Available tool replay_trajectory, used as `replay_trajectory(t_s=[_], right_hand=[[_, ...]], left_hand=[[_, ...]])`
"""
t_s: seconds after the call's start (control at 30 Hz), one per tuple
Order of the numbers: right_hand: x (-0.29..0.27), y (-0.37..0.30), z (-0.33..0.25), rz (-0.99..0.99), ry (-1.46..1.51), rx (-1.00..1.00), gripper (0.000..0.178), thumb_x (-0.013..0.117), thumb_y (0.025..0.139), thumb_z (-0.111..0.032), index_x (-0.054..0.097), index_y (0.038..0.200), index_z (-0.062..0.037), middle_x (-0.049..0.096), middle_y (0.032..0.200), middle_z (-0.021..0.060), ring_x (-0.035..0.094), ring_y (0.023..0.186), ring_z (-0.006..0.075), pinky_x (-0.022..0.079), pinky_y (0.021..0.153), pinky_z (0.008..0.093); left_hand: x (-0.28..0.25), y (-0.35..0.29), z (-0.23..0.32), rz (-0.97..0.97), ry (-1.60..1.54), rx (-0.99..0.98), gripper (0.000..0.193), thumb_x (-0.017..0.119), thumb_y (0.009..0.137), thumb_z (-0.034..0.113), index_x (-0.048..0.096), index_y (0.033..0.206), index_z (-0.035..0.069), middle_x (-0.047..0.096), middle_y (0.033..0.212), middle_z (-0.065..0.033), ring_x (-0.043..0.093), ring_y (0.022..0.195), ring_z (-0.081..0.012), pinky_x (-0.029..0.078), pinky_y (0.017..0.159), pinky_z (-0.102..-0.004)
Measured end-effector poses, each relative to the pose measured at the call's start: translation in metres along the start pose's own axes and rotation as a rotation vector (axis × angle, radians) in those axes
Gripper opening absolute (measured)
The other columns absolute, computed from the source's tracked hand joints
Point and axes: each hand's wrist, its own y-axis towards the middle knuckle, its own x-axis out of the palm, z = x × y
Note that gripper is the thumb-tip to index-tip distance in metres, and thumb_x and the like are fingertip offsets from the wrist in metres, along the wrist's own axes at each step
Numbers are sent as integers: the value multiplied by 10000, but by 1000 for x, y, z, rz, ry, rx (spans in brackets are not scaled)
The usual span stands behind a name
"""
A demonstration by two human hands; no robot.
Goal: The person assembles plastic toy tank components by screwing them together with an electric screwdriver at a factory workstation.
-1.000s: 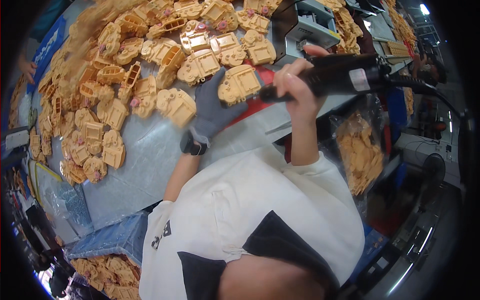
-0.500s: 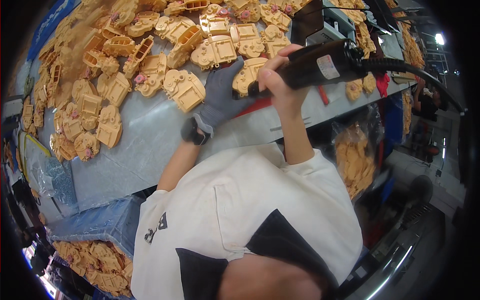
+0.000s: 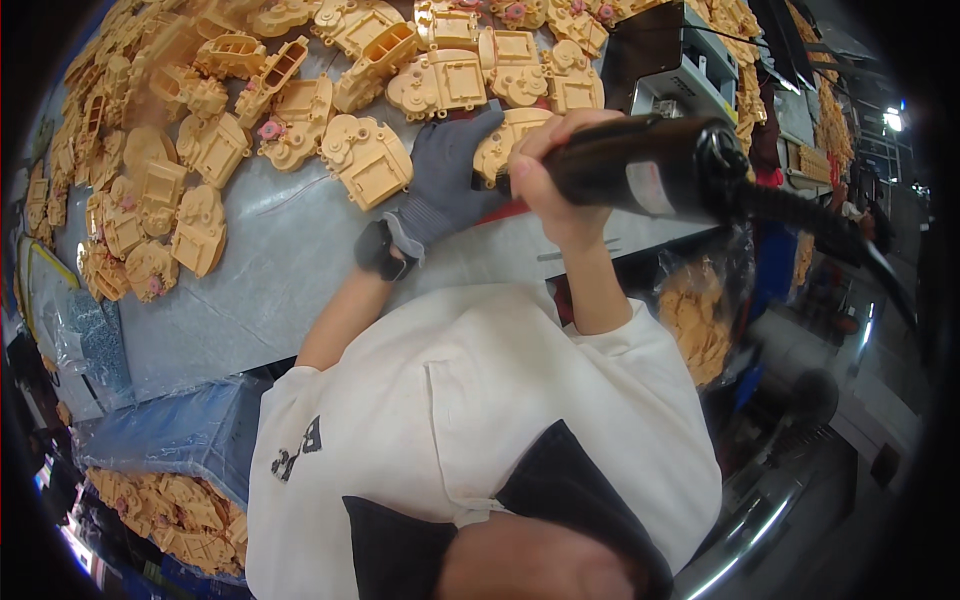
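Note:
My left hand (image 3: 448, 175), in a dark grey glove with a black band at the wrist, lies against a yellow moulded plastic housing (image 3: 508, 138) and steadies it, its thumb side along the part. My bare right hand (image 3: 556, 190) is wrapped round a black cylindrical electric screwdriver (image 3: 602, 165), whose thick cable runs off to the right. The tool's front end points left, toward the housing and the gloved fingers; its tip is mostly hidden by my right hand. Just left of the glove rests another yellow housing (image 3: 366, 160) on the grey table (image 3: 270, 270).
Many yellow housings (image 3: 440, 84), some with pink pieces, cover the table's far and left side. A metal-fronted box (image 3: 690, 75) stands at the back right. Below the table edge are a blue, plastic-lined bin (image 3: 180, 430) of parts and a clear bag (image 3: 695, 320) of parts.
The screwdriver's rear end has swung lower and looks larger, nearer the camera. My left hand keeps its place on the housing. The whole view has shifted slightly.

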Motion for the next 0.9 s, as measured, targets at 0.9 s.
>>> replay_trajectory(t_s=[0.9], right_hand=[[-108, 25, -29, 467, -103, -79, 372, 570, 662, 74, 443, 1011, 55, 521, 569, 70, 507, 459, 149, 440, 520, 277]], left_hand=[[-20, 1, 29, -49, -67, -135, 789, 757, 637, 343, 420, 1276, 24, 545, 1134, -177, 496, 1042, -329, 370, 930, -402]])
